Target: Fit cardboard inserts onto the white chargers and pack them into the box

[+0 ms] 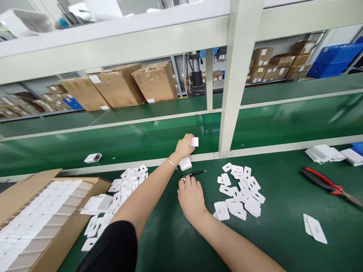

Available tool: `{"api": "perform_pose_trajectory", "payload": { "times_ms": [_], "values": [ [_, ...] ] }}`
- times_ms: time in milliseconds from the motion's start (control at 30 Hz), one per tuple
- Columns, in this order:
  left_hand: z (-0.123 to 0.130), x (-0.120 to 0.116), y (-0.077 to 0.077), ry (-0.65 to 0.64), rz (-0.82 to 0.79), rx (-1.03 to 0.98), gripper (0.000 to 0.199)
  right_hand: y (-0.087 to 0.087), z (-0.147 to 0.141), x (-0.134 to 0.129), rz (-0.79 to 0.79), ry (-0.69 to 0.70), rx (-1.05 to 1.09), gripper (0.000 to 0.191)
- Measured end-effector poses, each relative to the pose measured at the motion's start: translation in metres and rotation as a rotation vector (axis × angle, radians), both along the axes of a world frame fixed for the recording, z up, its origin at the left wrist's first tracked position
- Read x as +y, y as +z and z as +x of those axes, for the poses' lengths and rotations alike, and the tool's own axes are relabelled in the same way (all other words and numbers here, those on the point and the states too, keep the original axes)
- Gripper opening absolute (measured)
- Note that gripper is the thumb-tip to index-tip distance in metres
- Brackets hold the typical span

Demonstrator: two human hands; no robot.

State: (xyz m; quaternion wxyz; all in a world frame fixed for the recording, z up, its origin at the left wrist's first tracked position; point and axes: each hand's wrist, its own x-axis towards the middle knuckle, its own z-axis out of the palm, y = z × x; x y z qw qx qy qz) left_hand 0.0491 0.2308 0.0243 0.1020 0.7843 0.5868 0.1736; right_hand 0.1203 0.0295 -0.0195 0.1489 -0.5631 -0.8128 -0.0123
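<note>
My left hand reaches over the green belt, its fingers closed on a small white plastic housing. Below it, another white housing lies at the belt's pale edge rail. My right hand rests on the green tabletop with curled fingers. A bit of white shows at its fingertips, mostly hidden by them. Just beyond those fingertips lies a slim black tool with a pointed metal tip. Loose white slotted plates are scattered right of my right hand. More white plates are piled left of my left forearm.
An open carton with white parts between dividers stands at left. One white housing sits on the green belt. A pale post rises ahead. Red-and-black pliers and stacked white parts lie at right.
</note>
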Motion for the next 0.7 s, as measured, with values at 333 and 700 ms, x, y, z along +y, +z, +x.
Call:
{"api": "perform_pose_trajectory", "payload": {
  "times_ms": [333,700],
  "values": [
    [-0.056,-0.143,0.002,-0.189,0.155,-0.814,0.048,0.003,0.005,0.005,0.038,0.072,-0.009,0.020],
    [-0.077,-0.214,-0.040,0.162,0.010,-0.991,0.034,-0.002,0.020,0.015,0.045,0.093,0.151,0.008]
  ]
}}
